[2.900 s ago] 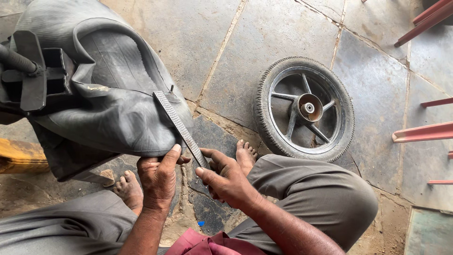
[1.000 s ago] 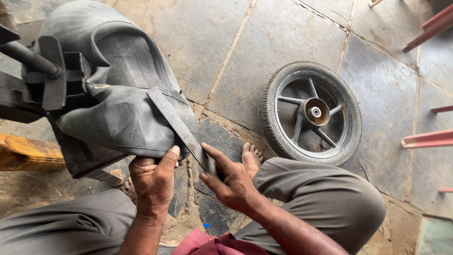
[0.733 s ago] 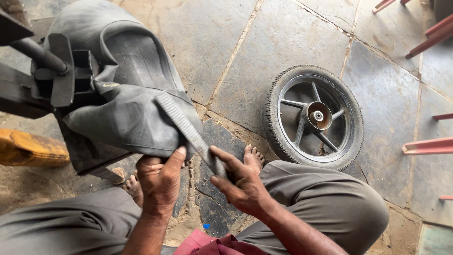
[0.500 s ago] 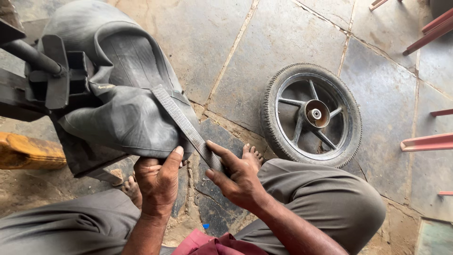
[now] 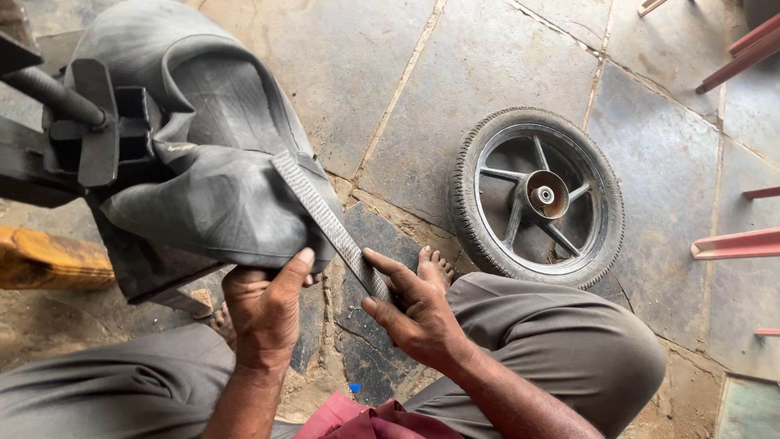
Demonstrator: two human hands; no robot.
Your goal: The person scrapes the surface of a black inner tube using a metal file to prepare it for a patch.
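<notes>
Fingers of right hand [image 5: 414,313] clamp the file [image 5: 329,223]; left hand [image 5: 264,305] pinches the inner tube [image 5: 215,203].

The left hand [image 5: 264,313] pins a black rubber inner tube [image 5: 211,195] while the right hand [image 5: 414,313] lays a long grey metal rasp [image 5: 329,223] across it, a small spoked wheel [image 5: 538,197] lying beyond the right hand.

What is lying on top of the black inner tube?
A flat metal file lies across the inner tube, held by the right hand. The left hand grips the tube's edge, hiding the rubber beneath.
</notes>
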